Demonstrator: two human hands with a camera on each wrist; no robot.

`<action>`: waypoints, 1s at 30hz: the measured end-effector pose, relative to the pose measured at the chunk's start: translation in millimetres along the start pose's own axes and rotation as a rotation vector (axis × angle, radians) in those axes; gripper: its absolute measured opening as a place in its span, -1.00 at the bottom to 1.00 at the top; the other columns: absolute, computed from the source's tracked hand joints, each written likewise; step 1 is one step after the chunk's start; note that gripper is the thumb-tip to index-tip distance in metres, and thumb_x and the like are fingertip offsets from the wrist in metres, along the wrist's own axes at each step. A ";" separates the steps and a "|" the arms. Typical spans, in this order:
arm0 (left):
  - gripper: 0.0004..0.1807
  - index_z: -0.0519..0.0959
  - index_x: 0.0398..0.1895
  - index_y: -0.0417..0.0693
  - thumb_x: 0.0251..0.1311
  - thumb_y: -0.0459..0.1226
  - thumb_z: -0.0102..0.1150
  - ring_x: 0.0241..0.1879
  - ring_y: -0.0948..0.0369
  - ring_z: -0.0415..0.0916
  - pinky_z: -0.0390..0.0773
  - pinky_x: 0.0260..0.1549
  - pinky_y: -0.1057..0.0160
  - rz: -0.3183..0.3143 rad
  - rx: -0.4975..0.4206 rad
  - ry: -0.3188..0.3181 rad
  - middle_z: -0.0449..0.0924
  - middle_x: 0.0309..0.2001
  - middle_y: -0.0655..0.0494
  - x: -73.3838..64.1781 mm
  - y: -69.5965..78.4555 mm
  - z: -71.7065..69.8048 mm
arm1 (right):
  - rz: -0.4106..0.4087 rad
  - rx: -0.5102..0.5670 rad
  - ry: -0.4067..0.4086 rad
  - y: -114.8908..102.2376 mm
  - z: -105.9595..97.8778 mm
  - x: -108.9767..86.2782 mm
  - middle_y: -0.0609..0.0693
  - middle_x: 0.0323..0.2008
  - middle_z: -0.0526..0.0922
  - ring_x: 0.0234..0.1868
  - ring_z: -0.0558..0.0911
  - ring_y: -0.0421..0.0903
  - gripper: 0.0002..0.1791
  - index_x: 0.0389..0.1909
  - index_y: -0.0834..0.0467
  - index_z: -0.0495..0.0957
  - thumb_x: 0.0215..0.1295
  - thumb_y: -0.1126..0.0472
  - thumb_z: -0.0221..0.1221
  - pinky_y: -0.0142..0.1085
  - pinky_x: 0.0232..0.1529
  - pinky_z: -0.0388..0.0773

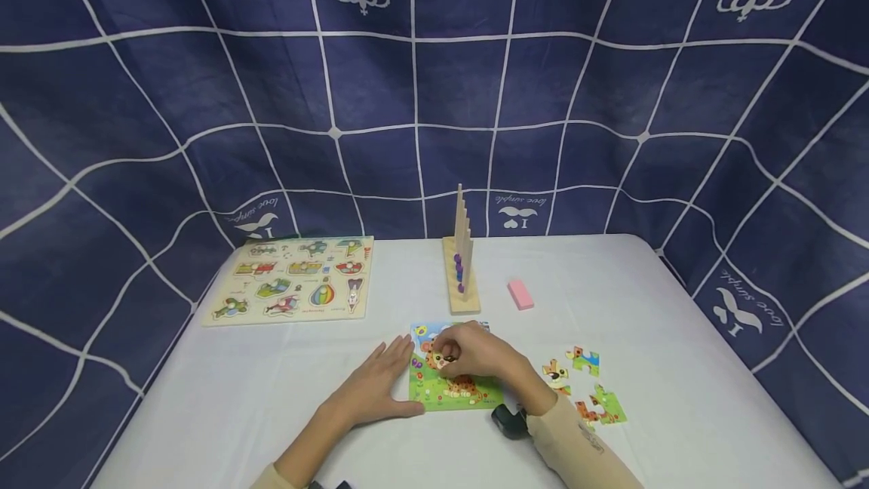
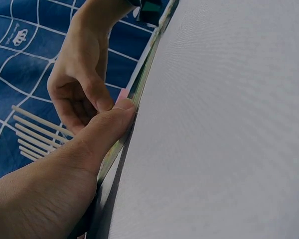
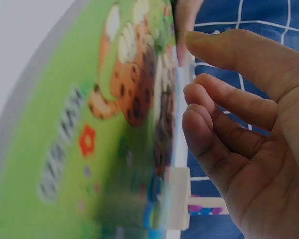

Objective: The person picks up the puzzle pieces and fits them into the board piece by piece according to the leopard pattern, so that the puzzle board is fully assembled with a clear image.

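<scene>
A picture puzzle board [image 1: 444, 401] with a spotted cartoon animal on green grass lies on the white table. My left hand [image 1: 375, 387] rests at its left side, fingers extended and thumb near the lower left corner. Over the upper middle of the picture is my right hand [image 1: 478, 351], its fingers loosely bent. In the right wrist view a gap separates the thumb from the fingers [image 3: 197, 127], and nothing shows between them. Part of the picture is hidden under that hand. Loose jigsaw pieces [image 1: 607, 406] lie right of the board, partly behind the right forearm.
A wooden stand with upright pegs [image 1: 464, 306] and purple and blue beads stands behind the board. Beside it lies a pink block [image 1: 520, 294]. At the back left is a vehicle picture board [image 1: 285, 281]. A blue checked curtain [image 1: 455, 81] surrounds the table.
</scene>
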State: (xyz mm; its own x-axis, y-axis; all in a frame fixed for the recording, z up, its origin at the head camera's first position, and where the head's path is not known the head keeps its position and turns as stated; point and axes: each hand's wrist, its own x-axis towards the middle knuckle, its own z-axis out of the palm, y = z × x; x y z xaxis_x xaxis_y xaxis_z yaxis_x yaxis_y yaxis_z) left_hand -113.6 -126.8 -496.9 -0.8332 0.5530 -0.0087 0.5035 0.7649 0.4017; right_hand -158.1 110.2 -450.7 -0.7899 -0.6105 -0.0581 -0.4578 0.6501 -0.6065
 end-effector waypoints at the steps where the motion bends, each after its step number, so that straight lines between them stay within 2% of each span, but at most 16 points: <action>1: 0.21 0.10 0.50 -0.20 -0.04 0.45 0.11 0.54 0.02 -0.02 0.01 0.52 -0.04 0.001 0.002 0.002 0.01 0.55 -0.06 -0.1 0.1 0.2 | -0.004 0.009 0.004 0.2 -1.6 -1.6 -0.12 -0.46 0.64 -0.47 0.49 -0.32 -0.67 -0.19 0.17 0.67 -0.05 0.24 0.42 -0.51 -0.42 0.51; 7: 0.22 0.10 0.50 -0.20 -0.05 0.45 0.10 0.54 0.01 -0.02 0.02 0.51 -0.04 -0.001 0.013 0.007 0.00 0.54 -0.07 -0.5 -0.3 0.6 | -0.017 0.014 0.026 5.9 -11.0 -12.8 -0.03 -0.41 0.65 -0.46 0.50 -0.27 -0.57 -0.11 0.21 0.64 -0.07 0.22 0.47 -0.49 -0.43 0.51; 14: 0.21 0.11 0.49 -0.20 -0.05 0.45 0.10 0.53 0.02 -0.01 0.03 0.51 -0.04 -0.002 0.023 0.013 0.02 0.54 -0.07 -1.4 -1.1 0.8 | -0.018 0.035 0.047 15.9 -22.6 -29.4 0.01 -0.38 0.64 -0.40 0.54 -0.14 -0.54 -0.10 0.24 0.62 -0.08 0.23 0.49 -0.47 -0.39 0.53; 18: 0.21 0.12 0.49 -0.20 -0.05 0.46 0.09 0.53 0.02 -0.01 0.03 0.51 -0.04 0.001 0.027 0.014 0.02 0.54 -0.06 -0.5 -1.4 1.4 | -0.001 0.033 0.071 24.3 -30.3 -42.1 0.02 -0.37 0.62 -0.40 0.51 -0.17 -0.51 -0.07 0.25 0.62 -0.07 0.21 0.49 -0.47 -0.40 0.51; 24: 0.22 0.12 0.49 -0.20 -0.06 0.47 0.09 0.53 0.02 -0.01 0.03 0.51 -0.04 0.000 0.020 0.012 0.02 0.54 -0.06 0.5 -0.6 2.1 | 0.059 -0.011 0.128 36.7 -41.7 -66.6 -0.06 -0.40 0.56 -0.43 0.42 -0.25 -0.45 -0.03 0.24 0.60 -0.09 0.16 0.49 -0.47 -0.43 0.42; 30: 0.23 0.11 0.49 -0.19 -0.08 0.47 0.10 0.53 0.01 0.00 0.02 0.51 -0.04 -0.004 0.012 0.010 0.02 0.54 -0.07 0.7 -1.8 3.0 | 0.158 -0.016 0.151 49.5 -49.1 -91.8 -0.09 -0.36 0.56 -0.38 0.44 -0.26 -0.44 -0.03 0.19 0.59 -0.11 0.13 0.51 -0.46 -0.40 0.43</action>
State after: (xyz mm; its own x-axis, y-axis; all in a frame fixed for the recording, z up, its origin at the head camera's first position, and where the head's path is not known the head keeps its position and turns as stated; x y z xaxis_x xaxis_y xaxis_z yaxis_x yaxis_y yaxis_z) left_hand -114.5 -126.9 -500.3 -0.8374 0.5466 -0.0008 0.5029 0.7709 0.3908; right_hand -128.3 220.6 -436.4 -0.9041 -0.4262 -0.0312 -0.3287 0.7403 -0.5864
